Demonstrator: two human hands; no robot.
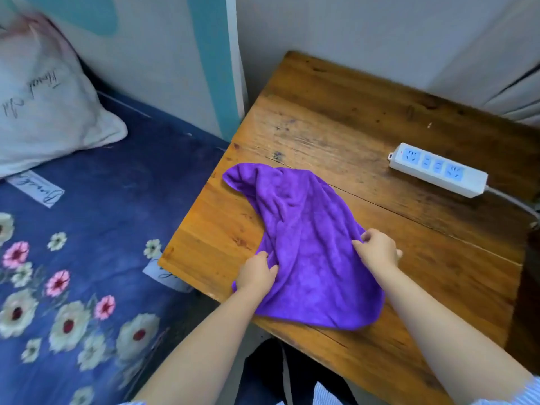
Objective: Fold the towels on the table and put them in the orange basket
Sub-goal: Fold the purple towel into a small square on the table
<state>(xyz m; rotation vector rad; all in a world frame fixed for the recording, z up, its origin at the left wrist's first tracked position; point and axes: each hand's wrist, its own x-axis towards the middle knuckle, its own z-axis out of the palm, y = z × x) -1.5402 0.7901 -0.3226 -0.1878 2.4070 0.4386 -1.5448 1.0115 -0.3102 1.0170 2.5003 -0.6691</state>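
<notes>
Left hand (257, 274) and right hand (378, 248) each pinch the rumpled purple towel (306, 244), apparently at its edges, on the table (336, 118).

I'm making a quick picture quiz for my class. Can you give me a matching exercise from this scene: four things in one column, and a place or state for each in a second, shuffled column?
Things:
1. purple towel
2. power strip
3. pillow
4. left hand

Places or states:
A. lies on the floral bedspread
B. lies at the far right of the wooden table, nothing plugged in
C. grips the towel's left edge
D. rumpled on the table, held by both hands

Pairs: 1-D, 2-B, 3-A, 4-C
</notes>
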